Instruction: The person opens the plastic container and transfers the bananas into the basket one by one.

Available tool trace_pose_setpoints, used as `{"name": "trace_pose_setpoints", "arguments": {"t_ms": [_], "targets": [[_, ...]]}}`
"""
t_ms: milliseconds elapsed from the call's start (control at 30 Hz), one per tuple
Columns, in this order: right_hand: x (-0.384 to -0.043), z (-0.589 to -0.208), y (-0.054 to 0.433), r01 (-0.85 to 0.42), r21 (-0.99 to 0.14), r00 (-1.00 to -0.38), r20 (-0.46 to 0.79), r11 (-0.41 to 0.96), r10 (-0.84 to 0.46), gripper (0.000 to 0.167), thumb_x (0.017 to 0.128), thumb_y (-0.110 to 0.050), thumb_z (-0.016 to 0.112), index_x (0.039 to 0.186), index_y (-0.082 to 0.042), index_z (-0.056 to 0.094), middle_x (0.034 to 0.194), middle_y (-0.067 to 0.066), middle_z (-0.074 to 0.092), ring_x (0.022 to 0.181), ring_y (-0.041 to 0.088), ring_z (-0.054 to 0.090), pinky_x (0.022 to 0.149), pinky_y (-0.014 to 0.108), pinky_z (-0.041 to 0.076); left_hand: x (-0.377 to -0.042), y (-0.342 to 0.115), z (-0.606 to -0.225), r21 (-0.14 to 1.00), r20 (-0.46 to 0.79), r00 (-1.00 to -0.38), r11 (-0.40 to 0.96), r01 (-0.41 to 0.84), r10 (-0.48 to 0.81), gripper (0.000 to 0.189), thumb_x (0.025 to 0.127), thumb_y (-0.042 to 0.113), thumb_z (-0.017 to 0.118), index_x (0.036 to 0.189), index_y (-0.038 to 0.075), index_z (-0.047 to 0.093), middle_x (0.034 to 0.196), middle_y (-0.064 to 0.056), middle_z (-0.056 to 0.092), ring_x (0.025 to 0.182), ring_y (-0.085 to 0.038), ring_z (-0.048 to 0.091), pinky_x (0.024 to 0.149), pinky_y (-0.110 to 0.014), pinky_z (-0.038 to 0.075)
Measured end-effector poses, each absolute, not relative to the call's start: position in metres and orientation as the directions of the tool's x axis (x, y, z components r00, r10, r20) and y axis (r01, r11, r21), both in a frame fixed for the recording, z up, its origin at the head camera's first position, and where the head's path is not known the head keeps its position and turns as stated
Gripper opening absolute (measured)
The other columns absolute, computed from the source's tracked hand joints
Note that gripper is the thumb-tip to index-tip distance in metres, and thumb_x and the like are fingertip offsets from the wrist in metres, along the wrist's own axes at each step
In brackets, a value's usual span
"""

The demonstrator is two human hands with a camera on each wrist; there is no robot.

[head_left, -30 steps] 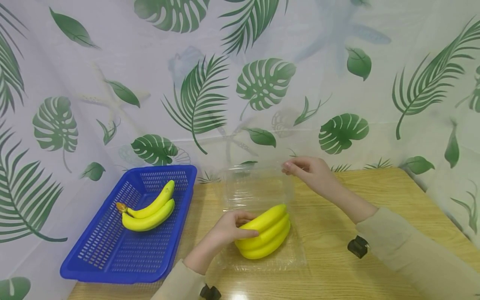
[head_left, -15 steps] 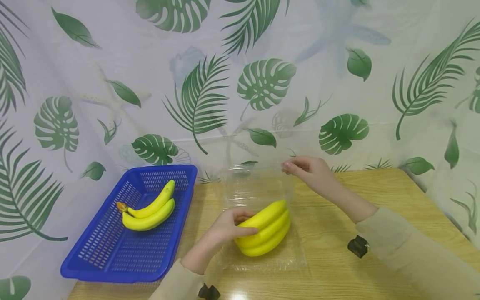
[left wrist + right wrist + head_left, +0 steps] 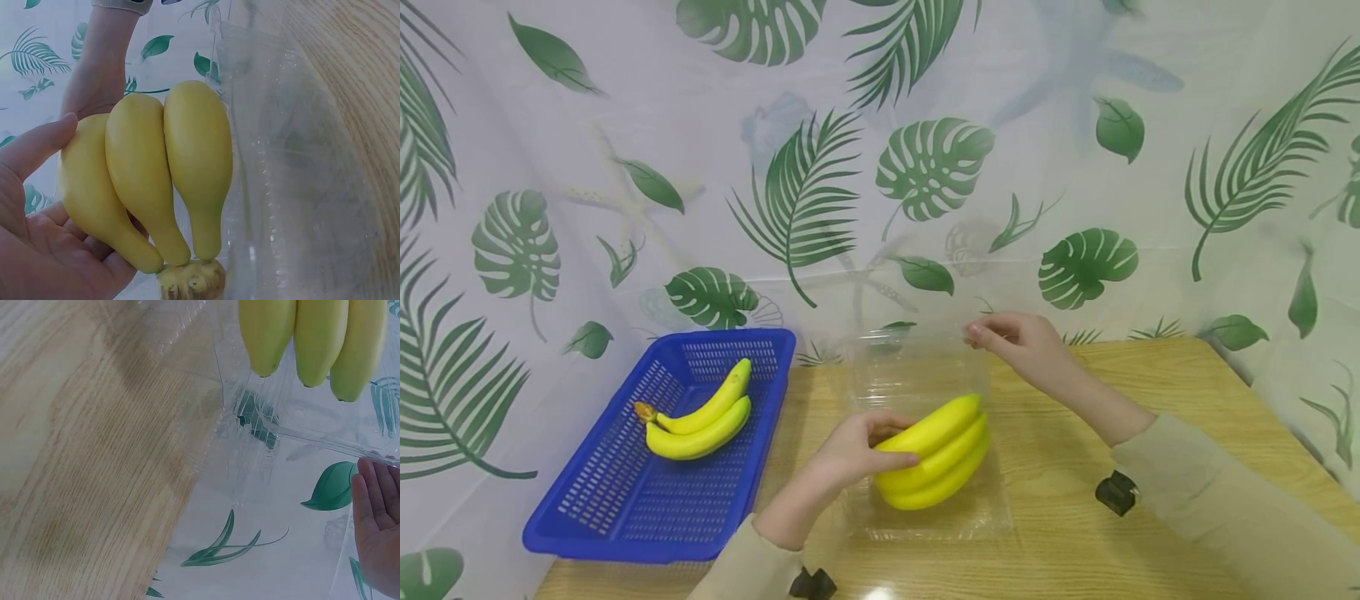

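Observation:
My left hand [image 3: 850, 450] holds a bunch of yellow bananas [image 3: 934, 457], thumb on top and fingers underneath. The bunch overlaps the base of a clear plastic clamshell container [image 3: 940, 532] in the head view, and its knobbly brown stem end [image 3: 190, 281] shows in the left wrist view. Behind the bananas, the container's lid [image 3: 910, 367] stands raised. At the lid's upper right corner, my right hand [image 3: 1024, 343] pinches the edge with thumb and fingertips. The right wrist view shows the banana tips [image 3: 312, 356] pointing toward the see-through lid.
To the left stands a blue perforated basket [image 3: 658, 546] with a smaller pair of bananas [image 3: 700, 435] lying inside. Everything rests on a wood-grain table [image 3: 1075, 517]. A leaf-patterned cloth [image 3: 985, 158] hangs behind and at the sides.
The bunch of bananas in my left hand has shifted slightly up and to the right in the head view. My right hand keeps its place at the lid's corner.

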State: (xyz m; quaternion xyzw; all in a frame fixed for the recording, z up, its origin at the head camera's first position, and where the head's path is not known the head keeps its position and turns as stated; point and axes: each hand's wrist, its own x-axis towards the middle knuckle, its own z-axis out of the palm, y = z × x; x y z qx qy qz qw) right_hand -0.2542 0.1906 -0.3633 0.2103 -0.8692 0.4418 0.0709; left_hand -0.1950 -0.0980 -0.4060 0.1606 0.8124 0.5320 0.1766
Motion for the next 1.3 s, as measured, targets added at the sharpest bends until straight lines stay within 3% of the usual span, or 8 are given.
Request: {"name": "trace_pose_setpoints", "arguments": {"t_ms": [533,1067,1300], "targets": [[-0.254,-0.363,0.189,-0.428,-0.735,-0.901,0.306,0.526,-0.307,0.031,0.111,-0.028,0.058,0.123,-0.006,0.077,0.116,0.015,0.079,0.109,0.034,0.073,0.092,0.020,0.058,-0.191,-0.112,-0.389,0.904,-0.045,-0.873,0.392,0.171,0.485,0.047,0.092,0.012,0.081,0.135,-0.003,0.068,0.129,-0.020,0.075,0.109,-0.018,0.072,0.094,-0.023,0.059],[-0.254,-0.363,0.189,-0.434,-0.743,-0.898,0.315,0.509,-0.307,0.031,0.111,-0.025,0.058,0.124,-0.004,0.076,0.116,0.016,0.079,0.110,0.040,0.072,0.090,0.014,0.057,-0.188,-0.129,-0.371,0.913,-0.002,-0.875,0.357,0.196,0.485,0.047,0.094,0.009,0.079,0.136,-0.007,0.066,0.129,-0.025,0.073,0.101,-0.010,0.069,0.090,-0.019,0.058],[-0.254,-0.362,0.190,-0.423,-0.749,-0.904,0.305,0.511,-0.301,0.031,0.111,-0.026,0.059,0.125,-0.004,0.076,0.117,0.015,0.079,0.110,0.036,0.073,0.091,0.013,0.056,-0.189,-0.137,-0.367,0.902,0.042,-0.870,0.356,0.244,0.491,0.046,0.093,0.008,0.079,0.134,-0.010,0.066,0.125,-0.027,0.074,0.098,-0.008,0.068,0.089,-0.019,0.059]]}}
